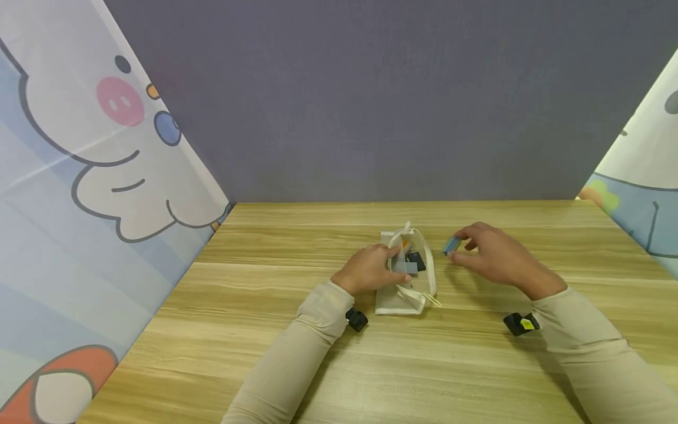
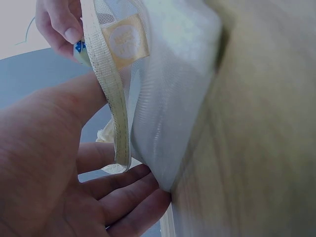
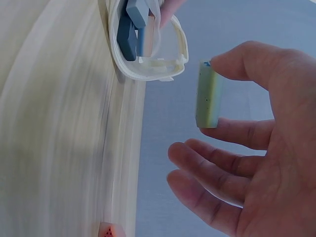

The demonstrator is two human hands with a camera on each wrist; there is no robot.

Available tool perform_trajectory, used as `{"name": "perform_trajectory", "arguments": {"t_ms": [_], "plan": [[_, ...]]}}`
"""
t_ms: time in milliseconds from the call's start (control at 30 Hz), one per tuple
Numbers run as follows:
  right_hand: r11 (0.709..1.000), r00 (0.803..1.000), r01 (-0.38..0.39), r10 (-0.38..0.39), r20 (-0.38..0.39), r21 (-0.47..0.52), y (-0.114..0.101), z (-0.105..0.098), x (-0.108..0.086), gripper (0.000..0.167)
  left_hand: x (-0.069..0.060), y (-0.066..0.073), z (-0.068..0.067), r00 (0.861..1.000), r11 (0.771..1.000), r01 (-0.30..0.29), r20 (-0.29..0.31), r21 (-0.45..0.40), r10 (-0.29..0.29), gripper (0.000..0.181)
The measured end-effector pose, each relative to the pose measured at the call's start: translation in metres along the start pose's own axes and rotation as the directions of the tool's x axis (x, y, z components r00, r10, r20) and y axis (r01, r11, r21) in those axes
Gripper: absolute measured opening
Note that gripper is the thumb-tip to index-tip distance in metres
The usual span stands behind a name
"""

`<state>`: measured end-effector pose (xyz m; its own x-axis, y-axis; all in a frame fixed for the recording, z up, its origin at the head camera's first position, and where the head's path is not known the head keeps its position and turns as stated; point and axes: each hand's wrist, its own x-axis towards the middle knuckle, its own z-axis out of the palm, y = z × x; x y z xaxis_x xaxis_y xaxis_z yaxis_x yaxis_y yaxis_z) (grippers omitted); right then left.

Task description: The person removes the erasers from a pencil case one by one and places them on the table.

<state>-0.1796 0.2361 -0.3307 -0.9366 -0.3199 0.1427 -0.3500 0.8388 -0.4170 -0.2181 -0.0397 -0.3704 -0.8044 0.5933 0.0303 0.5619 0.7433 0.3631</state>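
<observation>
A pale mesh zip pouch lies on the table with its mouth spread. My left hand grips its near-left rim, thumb and fingers on the mesh; the left wrist view shows a cream trim band running past the fingers. Inside the pouch are a dark block, a grey block and something orange. Just right of the pouch, my right hand pinches a small block between thumb and index finger, clear of the table. It looks blue from the head and pale green at the right wrist.
The wood-grain table ends at a grey upright panel behind. Cartoon-printed cloth hangs along the left side, with more at the right. Black straps or cameras sit at both wrists.
</observation>
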Motion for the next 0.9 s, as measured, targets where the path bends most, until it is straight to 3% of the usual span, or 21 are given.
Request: {"name": "perform_trajectory", "arguments": {"t_ms": [900], "plan": [[0.999, 0.999, -0.042, 0.042, 0.002, -0.004, 0.011, -0.011, -0.001, 0.058, -0.001, 0.001, -0.001, 1.0, 1.0, 0.007, 0.003, -0.011, -0.007, 0.078]]}}
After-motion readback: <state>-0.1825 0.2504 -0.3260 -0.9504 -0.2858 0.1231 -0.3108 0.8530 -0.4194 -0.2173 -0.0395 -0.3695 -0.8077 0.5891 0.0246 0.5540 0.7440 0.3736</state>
